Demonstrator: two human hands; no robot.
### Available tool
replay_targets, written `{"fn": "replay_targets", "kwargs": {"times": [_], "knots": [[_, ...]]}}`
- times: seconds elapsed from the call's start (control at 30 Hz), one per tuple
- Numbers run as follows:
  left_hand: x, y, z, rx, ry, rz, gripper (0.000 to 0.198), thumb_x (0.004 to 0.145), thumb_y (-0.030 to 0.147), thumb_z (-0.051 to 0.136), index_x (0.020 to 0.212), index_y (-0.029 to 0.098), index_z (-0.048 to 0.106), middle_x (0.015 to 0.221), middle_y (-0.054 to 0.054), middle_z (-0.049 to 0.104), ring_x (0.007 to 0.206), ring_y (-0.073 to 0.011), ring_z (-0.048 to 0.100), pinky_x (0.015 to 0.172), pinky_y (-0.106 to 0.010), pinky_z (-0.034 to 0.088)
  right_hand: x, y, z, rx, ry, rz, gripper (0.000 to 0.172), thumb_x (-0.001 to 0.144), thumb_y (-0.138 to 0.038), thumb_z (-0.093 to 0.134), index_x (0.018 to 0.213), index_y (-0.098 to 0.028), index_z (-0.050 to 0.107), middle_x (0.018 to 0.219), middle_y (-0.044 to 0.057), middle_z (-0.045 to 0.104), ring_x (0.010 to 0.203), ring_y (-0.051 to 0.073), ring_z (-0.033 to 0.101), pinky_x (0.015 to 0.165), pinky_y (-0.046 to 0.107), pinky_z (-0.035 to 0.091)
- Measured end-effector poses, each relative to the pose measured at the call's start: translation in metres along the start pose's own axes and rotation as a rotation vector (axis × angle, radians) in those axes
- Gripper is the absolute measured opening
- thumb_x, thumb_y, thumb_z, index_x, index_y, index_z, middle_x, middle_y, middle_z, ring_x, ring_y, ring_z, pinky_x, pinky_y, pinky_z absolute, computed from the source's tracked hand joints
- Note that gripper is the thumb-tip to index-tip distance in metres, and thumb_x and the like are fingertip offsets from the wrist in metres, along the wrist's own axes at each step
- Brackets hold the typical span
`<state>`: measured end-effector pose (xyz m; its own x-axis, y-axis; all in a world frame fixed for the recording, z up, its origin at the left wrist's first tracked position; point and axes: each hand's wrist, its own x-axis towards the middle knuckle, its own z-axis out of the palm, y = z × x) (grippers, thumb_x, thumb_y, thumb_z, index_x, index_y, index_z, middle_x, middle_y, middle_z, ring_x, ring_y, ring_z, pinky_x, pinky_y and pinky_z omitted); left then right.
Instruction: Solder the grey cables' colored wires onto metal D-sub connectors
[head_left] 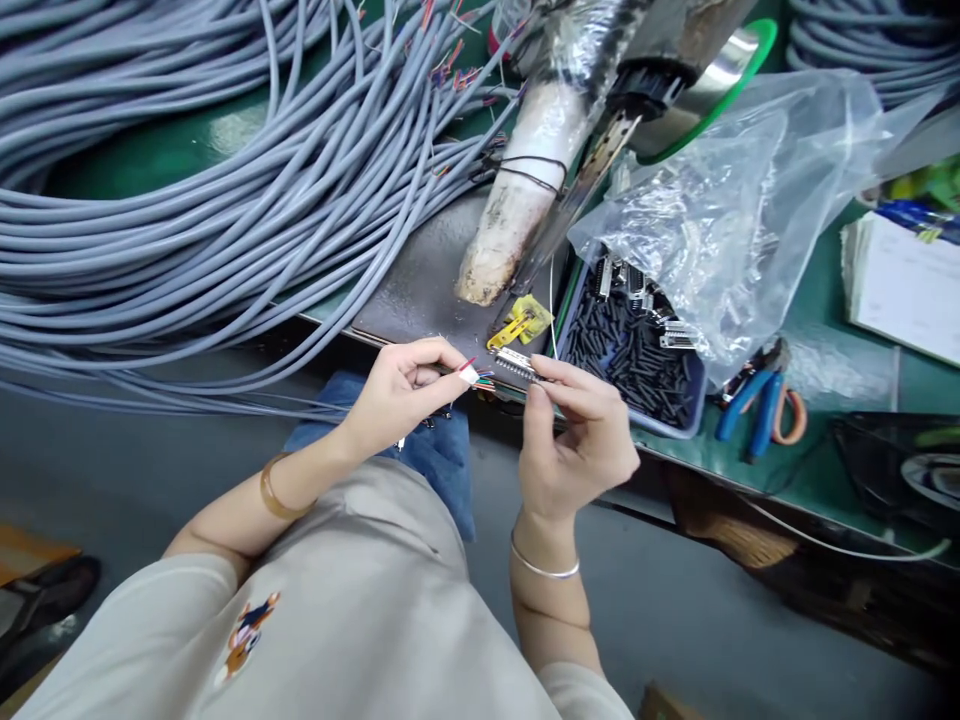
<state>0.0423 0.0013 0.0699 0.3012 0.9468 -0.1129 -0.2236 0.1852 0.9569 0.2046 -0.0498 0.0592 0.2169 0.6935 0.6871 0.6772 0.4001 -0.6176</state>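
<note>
Between my left thumb and fingers is the stripped end of a grey multi-core cable, its coloured wires (484, 381) fanned out toward the right. My left hand (409, 390) is closed on it just in front of the bench edge. A metal D-sub connector (514, 364) with a row of pins faces those wires, a small gap apart. At the connector's right end, my right hand (574, 430) is closed in a pinch of thumb and fingers. Just behind the connector, a yellow clip-like piece (517, 323) lies on the dark plate (409, 270).
Grey cables (225, 230) cover the bench's left side. A wrapped white tube (525, 180) slants above the plate. Right of it, a blue bin (697, 405) holds black sleeves (626, 345) and connectors, partly under a plastic bag (720, 190). Cutters (761, 400) and papers (907, 280) lie farther right.
</note>
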Motion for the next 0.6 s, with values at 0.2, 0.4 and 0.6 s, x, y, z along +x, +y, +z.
{"fn": "replay_targets", "kwargs": {"times": [0.2,0.4,0.6], "knots": [[0.007,0.000,0.003,0.003,0.040,0.041,0.012,0.073,0.021,0.074,0.066,0.013,0.068,0.073,-0.004,0.069,0.058,-0.0068,0.052,0.049,-0.017,0.041,-0.003,0.002,0.007,0.148,-0.067,0.172,0.011,0.088,-0.012,0.071,0.092,-0.021,0.067,0.105,0.004,0.077,0.099,0.019,0.075,0.086,0.037,0.064],[0.010,0.001,0.005,0.027,0.067,0.046,0.013,0.074,0.022,0.073,0.066,0.013,0.068,0.068,-0.003,0.068,0.056,-0.0068,0.054,0.052,-0.017,0.044,0.001,0.007,0.011,0.182,-0.012,0.192,0.013,0.087,-0.011,0.071,0.088,-0.021,0.064,0.110,0.005,0.077,0.103,0.019,0.075,0.085,0.035,0.065],[0.014,0.003,0.008,0.000,0.061,0.093,0.011,0.075,0.017,0.073,0.067,0.012,0.068,0.076,-0.005,0.074,0.061,-0.0070,0.061,0.057,-0.016,0.049,0.001,0.007,0.017,0.189,-0.057,0.122,0.016,0.086,-0.007,0.070,0.090,-0.021,0.064,0.112,0.005,0.077,0.105,0.019,0.075,0.087,0.034,0.067]]}}
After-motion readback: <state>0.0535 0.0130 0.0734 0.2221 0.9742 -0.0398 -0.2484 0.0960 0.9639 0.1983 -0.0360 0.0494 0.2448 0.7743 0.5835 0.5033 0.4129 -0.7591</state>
